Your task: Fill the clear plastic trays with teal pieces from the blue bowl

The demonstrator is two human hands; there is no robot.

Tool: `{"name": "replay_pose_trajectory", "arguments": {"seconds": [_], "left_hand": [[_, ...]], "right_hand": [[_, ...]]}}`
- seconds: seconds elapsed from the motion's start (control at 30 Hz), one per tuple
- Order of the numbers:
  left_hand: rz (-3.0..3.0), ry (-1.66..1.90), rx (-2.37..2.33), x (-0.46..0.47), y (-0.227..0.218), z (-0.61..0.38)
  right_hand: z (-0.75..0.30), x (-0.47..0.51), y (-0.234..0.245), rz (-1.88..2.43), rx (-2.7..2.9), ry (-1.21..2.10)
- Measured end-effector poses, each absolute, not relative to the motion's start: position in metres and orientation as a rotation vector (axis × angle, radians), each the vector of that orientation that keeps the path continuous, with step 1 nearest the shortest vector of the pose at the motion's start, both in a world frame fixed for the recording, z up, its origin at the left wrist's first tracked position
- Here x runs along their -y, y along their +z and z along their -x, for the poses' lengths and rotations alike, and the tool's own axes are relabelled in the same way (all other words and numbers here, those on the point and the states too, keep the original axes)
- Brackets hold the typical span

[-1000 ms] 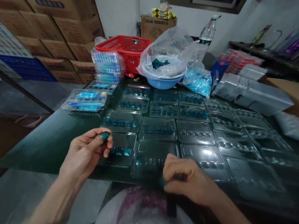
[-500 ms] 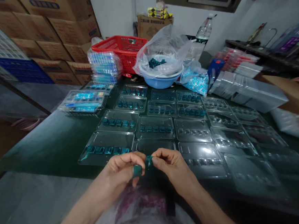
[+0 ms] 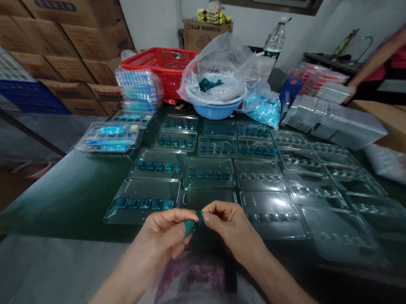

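Observation:
Above the near edge of the table, my left hand (image 3: pixel 164 233) and my right hand (image 3: pixel 227 222) meet fingertip to fingertip. Both pinch a small dark teal piece (image 3: pixel 200 214), mostly hidden by the fingers. At my left thumb tip sits another teal patch (image 3: pixel 189 227); I cannot tell whether it is a second piece or a covering. Just left lies a clear plastic tray (image 3: pixel 151 187) with a row of several teal cubes (image 3: pixel 145 204). Behind my hands is another clear tray (image 3: pixel 208 197), its front part hidden.
Rows of clear trays (image 3: pixel 272 202) cover the dark green table (image 3: pixel 55 196). At the back stand a blue basin (image 3: pixel 215 110) with bagged teal pieces, a red basket (image 3: pixel 159 59) and packed sets (image 3: pixel 111 137). A co-worker's arm (image 3: pixel 382 53) reaches toward stacked plastic at right.
My fingertips have drawn closer around the teal piece, which shows less now. A co-worker has come into view at the upper right. The view has shifted slightly.

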State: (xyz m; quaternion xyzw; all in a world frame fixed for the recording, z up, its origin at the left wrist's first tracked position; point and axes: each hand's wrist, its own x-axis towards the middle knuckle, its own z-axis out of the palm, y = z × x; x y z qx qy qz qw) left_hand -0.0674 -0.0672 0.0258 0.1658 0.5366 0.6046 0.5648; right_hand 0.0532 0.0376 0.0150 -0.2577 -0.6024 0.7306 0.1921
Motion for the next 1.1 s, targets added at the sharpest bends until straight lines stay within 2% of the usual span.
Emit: {"name": "replay_pose_trajectory", "arguments": {"seconds": [0.1,0.3,0.43,0.5,0.63,0.73,0.93,1.1], "left_hand": [[-0.334,1.456,-1.243,0.065,0.026,0.066],[-0.274,1.43,-0.98,0.063,0.019,0.073],[-0.263,1.429,-0.915,0.063,0.015,0.074],[-0.251,1.431,-0.92,0.062,0.013,0.074],[-0.203,1.494,-1.009,0.056,0.013,0.072],[-0.237,1.497,-1.031,0.051,0.015,0.069],[-0.325,1.446,-1.06,0.043,0.028,0.073],[-0.364,1.662,-1.258,0.051,0.032,0.101]], "right_hand": [[-0.055,-0.038,0.014,0.752,1.562,2.218],[-0.058,-0.041,0.01,0.486,0.915,2.859],[-0.058,-0.04,0.007,0.408,0.855,2.938],[-0.059,-0.038,0.007,0.519,1.063,2.75],[-0.061,-0.033,0.012,0.723,1.607,1.874],[-0.062,-0.031,0.017,0.63,1.953,1.449],[-0.063,-0.044,0.03,0.603,2.209,1.2],[-0.066,-0.052,0.023,0.645,2.409,1.005]]}}
